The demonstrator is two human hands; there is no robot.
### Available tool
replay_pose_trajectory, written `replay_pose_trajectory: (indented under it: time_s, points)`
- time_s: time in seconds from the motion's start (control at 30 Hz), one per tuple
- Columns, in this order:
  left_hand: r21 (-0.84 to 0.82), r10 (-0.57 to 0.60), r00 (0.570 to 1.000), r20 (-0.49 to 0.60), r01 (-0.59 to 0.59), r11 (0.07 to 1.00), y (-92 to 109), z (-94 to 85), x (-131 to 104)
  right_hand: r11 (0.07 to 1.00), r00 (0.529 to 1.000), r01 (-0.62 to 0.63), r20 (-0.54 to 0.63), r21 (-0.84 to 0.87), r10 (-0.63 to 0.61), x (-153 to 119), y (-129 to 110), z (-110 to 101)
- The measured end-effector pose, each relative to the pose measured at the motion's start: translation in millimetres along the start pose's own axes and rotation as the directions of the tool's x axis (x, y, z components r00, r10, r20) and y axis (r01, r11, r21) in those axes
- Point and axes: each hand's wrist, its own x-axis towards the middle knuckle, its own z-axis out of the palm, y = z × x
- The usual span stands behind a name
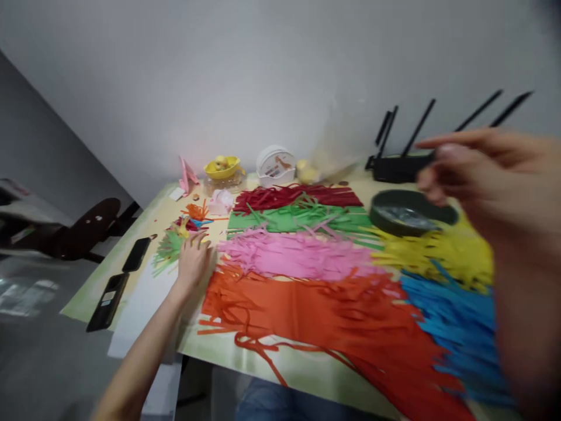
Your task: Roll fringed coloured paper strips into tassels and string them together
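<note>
My left hand (195,257) lies on the table at the left, fingers spread and pointing away from me. Its fingertips are beside a small bundle of mixed-colour fringed paper strips (170,245). At the right, my right hand (491,181) is raised close to the camera and blurred, thumb against the index finger and the other fingers curled. What it pinches, if anything, I cannot make out. Fringed paper sheets lie between the hands: dark red (298,197), green (263,220), pink (298,257) and orange (280,304). Yellow (438,254) and blue (460,321) fringed paper lie under the right arm.
A dark green round container (381,217) sits below my right hand, before a black router (394,169) with raised antennas. Along the wall stand a yellow bowl (223,171) and a white giraffe-print holder (276,166). Two dark phones (137,254) lie near the left edge.
</note>
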Motion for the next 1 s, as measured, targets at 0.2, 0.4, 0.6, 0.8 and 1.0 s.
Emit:
replay_pose_trajectory:
  time_s: [0.2,0.4,0.6,0.8,1.0]
  points:
    - [-0.496,0.614,0.770,0.174,-0.470,0.730,117.4,-2.0,-58.3,0.953,0.812,0.164,0.583,-0.255,0.016,-91.4,-24.0,92.2]
    - [-0.445,0.597,0.743,0.302,-0.445,0.778,139.4,20.8,-72.9,0.860,0.510,0.346,0.845,-0.375,0.163,-185.4,11.9,109.0]
    - [-0.377,0.605,0.740,0.293,-0.492,0.785,147.5,13.2,-66.6,0.810,0.525,0.419,0.837,-0.411,0.154,-188.6,26.1,97.6]
    - [-0.390,0.628,0.713,0.311,-0.507,0.768,157.9,3.7,-59.7,0.807,0.547,0.319,0.792,-0.498,0.272,-182.7,19.5,93.0]
    - [-0.479,0.635,0.697,0.332,-0.455,0.750,153.0,-3.6,-50.7,0.818,0.549,0.303,0.791,-0.490,0.271,-182.5,9.8,88.9]
